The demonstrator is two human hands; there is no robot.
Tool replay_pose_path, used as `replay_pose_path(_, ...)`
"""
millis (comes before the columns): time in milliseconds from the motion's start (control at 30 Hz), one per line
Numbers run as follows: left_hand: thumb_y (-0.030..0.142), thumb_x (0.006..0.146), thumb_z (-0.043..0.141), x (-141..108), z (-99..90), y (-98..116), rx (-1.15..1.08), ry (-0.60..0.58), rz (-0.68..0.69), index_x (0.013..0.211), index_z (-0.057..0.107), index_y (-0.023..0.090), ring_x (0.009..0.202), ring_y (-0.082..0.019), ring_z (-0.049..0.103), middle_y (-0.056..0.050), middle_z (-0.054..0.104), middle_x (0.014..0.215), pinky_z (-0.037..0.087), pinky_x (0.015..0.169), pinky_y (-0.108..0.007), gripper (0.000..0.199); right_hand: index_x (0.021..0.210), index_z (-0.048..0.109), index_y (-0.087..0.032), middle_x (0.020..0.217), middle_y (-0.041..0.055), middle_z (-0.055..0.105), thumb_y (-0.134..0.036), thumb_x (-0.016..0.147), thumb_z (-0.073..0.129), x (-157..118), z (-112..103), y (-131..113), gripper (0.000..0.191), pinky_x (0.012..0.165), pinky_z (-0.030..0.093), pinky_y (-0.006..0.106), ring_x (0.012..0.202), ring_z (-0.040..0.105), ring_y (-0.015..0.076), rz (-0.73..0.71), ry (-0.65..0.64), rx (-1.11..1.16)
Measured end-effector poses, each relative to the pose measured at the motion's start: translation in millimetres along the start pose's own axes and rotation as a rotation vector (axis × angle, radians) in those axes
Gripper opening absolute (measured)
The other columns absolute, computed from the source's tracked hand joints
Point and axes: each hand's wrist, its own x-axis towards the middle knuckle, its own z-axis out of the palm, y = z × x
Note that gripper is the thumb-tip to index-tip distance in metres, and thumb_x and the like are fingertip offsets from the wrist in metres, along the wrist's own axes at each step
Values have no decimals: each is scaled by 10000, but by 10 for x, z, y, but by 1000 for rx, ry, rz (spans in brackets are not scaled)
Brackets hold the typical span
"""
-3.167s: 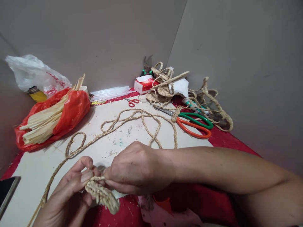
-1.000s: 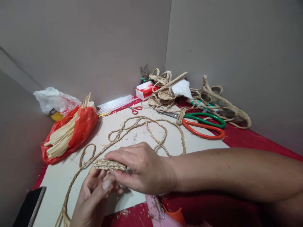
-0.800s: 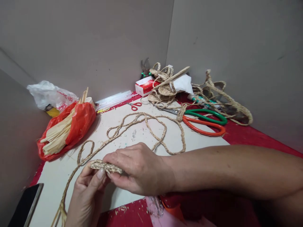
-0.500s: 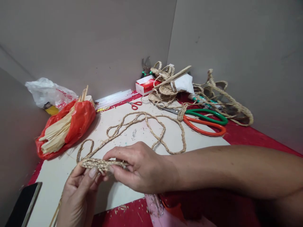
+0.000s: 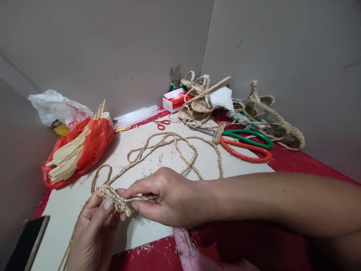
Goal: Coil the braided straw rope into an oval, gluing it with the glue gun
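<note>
Between the thumb and fingers of my left hand (image 5: 97, 220) is a small woven piece of braided straw (image 5: 117, 200), tilted down to the right. My right hand (image 5: 166, 197) pinches a thin straw cord (image 5: 142, 197) that runs out from the woven piece; its fingertips are close to the piece's right end. A long braided cord (image 5: 152, 147) lies in loops on the pale board beyond my hands, and one loop stands near my left fingers. Loose strands hang down beside my left wrist.
A red bag (image 5: 97, 145) of dry husks lies at left, a phone (image 5: 26, 244) at lower left. Small red scissors (image 5: 161, 125), large scissors (image 5: 245, 145), a red box (image 5: 176, 101) and braided pieces (image 5: 201, 105) lie at the back and right, before grey walls.
The woven piece has turned, its right end now lower. The thin cord shows apart from it, stretched toward my right hand. The view has shifted slightly.
</note>
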Motion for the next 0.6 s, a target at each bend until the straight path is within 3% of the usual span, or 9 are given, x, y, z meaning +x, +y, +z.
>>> replay_pose_path(100,203,739,759,29,-30,28,-47,19,-19,884,739,193,661,-129,585,-26,657,811,563,619,-226,147,1216,692,-146,906,46,758,-180,820,564,28,-59,-29,417,632,455,200,591,579,83,48,-87,-33)
replay_pose_path(200,153,720,755,52,-53,99,-140,156,-31,949,736,212,762,-146,633,-27,684,903,585,674,-239,237,1252,667,-188,696,-9,684,-165,806,583,72,-165,-88,455,594,409,206,529,492,82,105,-189,-123)
replay_pose_path(300,126,766,690,64,-74,178,-195,312,-5,919,734,206,797,-143,652,-26,693,950,597,719,-256,179,1281,636,-155,605,-29,600,-134,808,582,145,-347,-101,477,592,386,215,533,465,89,117,-302,-222)
replay_pose_path(433,86,802,641,106,-82,189,-214,415,8,884,722,185,733,-124,658,-12,687,922,612,656,-248,153,1162,679,-100,755,20,657,-82,822,547,318,-706,67,365,635,409,220,618,513,87,114,-292,-276)
replay_pose_path(533,52,771,672,155,-54,115,-188,372,-41,794,693,165,635,-109,637,10,657,816,601,553,-221,117,1142,659,-79,744,27,657,-150,892,514,427,-944,267,297,642,441,232,646,556,103,237,-206,-258)
replay_pose_path(600,56,783,672,178,-24,62,-160,345,-99,777,681,160,629,-108,640,9,649,794,601,550,-220,105,1216,620,-99,989,83,701,-165,877,567,430,-1036,346,350,785,482,271,855,627,143,229,-210,-358)
